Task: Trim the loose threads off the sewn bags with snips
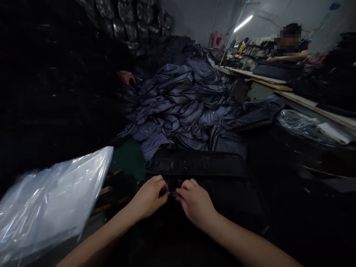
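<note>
Head view — black bag (194, 163); heaped navy bags (178, 104); green floor (126, 159); long worktable (250, 76)

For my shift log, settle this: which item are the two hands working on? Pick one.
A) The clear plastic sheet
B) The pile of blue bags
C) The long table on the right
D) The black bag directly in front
D. The left hand and right hand meet at a small dark part on the black bag, while the clear plastic sheet lies apart to the left.
</note>
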Motion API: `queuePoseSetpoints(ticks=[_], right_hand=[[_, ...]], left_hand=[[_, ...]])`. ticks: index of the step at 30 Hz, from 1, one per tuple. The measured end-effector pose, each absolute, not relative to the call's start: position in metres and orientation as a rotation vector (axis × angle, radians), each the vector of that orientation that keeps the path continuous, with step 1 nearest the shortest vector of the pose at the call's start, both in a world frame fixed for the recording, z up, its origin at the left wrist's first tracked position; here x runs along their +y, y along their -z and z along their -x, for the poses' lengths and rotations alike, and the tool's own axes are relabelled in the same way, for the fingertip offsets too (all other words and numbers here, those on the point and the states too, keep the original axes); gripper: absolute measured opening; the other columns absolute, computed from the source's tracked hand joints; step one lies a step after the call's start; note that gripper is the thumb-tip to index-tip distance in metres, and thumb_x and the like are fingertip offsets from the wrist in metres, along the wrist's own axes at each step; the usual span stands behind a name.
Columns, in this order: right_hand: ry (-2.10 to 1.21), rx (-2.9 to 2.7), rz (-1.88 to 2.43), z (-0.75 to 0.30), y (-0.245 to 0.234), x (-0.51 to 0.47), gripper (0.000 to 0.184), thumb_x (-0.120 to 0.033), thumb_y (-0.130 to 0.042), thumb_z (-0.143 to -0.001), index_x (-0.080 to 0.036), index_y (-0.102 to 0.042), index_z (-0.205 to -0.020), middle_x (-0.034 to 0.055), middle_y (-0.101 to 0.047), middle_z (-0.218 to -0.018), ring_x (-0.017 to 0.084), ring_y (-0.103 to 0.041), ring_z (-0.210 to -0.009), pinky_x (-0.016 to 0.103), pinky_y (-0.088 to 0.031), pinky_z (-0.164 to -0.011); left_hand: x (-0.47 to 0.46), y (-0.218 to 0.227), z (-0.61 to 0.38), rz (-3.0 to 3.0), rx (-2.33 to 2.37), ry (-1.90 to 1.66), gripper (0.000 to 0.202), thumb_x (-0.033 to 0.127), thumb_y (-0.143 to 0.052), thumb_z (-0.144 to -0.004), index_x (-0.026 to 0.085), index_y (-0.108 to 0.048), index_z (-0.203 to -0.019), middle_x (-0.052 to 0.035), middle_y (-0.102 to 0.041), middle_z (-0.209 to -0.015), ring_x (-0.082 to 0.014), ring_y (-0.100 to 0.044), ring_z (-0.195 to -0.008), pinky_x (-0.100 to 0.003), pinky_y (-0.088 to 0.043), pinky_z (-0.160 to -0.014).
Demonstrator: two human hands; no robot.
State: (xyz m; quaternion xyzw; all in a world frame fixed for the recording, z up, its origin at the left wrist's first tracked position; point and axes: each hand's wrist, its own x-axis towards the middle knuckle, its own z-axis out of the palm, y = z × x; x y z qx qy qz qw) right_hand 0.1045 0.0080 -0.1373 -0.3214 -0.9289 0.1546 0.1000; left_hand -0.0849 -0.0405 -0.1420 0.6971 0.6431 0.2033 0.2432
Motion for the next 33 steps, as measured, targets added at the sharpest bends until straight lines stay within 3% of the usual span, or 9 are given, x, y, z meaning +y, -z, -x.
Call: queuePoseSetpoints(ticks=[14, 18, 21, 24, 28, 33], right_hand=[[-0.419, -2.788, 0.882, -0.095, 0.146, 0.004, 0.011, -0.02, -0.05, -0.088, -0.021, -0.061, -0.087, 0.003, -0.055, -0.086, 0.018, -0.046, -0.086, 0.029, -0.041, -0.069], [-0.55, -2.674, 0.898, -0.102, 0.145, 0.0, 0.018, -0.02, -0.051, -0.087, -0.022, -0.062, -0.101, 0.0038, -0.056, -0.092, 0.018, -0.048, -0.086, 0.028, -0.043, -0.072], [-0.728, -2.516, 0.902, -0.113, 0.147, -0.011, 0.024, -0.022, -0.054, -0.085, -0.022, -0.059, -0.109, 0.0047, -0.057, -0.099, 0.017, -0.051, -0.089, 0.028, -0.045, -0.075], [-0.882, -2.412, 0.888, -0.125, 0.153, -0.026, 0.028, -0.026, -0.059, -0.081, -0.023, -0.059, -0.109, 0.0041, -0.058, -0.099, 0.017, -0.053, -0.09, 0.028, -0.044, -0.075], [-0.95, -2.535, 0.765, -0.135, 0.172, -0.04, 0.049, -0.029, -0.065, -0.069, -0.029, -0.055, -0.117, 0.0006, -0.062, -0.091, 0.017, -0.057, -0.08, 0.028, -0.043, -0.069], [-0.767, -2.993, 0.581, -0.128, 0.191, -0.039, 0.079, -0.034, -0.064, -0.065, -0.036, -0.033, -0.137, -0.0021, -0.065, -0.083, 0.018, -0.06, -0.069, 0.028, -0.041, -0.064]], left_hand=[[-0.043, 0.144, 0.084, -1.851, 1.717, -0.685, 0.008, 0.025, -0.053, -0.079, 0.02, -0.058, -0.074, -0.0016, -0.052, -0.081, -0.0164, -0.052, -0.077, -0.029, -0.04, -0.068], [-0.046, 0.149, 0.105, -1.581, 1.94, -1.026, 0.015, 0.035, -0.052, -0.081, 0.021, -0.058, -0.077, -0.0011, -0.057, -0.079, -0.0174, -0.055, -0.077, -0.03, -0.043, -0.072], [-0.053, 0.162, 0.134, -1.06, 2.317, -1.363, 0.024, 0.045, -0.053, -0.08, 0.022, -0.058, -0.087, -0.0006, -0.06, -0.078, -0.0191, -0.058, -0.075, -0.03, -0.044, -0.07], [-0.064, 0.185, 0.157, -0.609, 2.34, -1.614, 0.031, 0.047, -0.054, -0.078, 0.022, -0.057, -0.096, -0.0001, -0.061, -0.08, -0.0188, -0.059, -0.077, -0.03, -0.046, -0.071], [-0.076, 0.219, 0.165, -0.337, 2.078, -1.716, 0.03, 0.042, -0.06, -0.072, 0.02, -0.06, -0.092, -0.0011, -0.063, -0.086, -0.0158, -0.06, -0.081, -0.028, -0.047, -0.074], [-0.083, 0.235, 0.158, -0.316, 1.834, -1.641, 0.038, 0.045, -0.066, -0.065, 0.016, -0.063, -0.088, -0.0053, -0.067, -0.085, -0.0183, -0.063, -0.078, -0.028, -0.048, -0.066]])
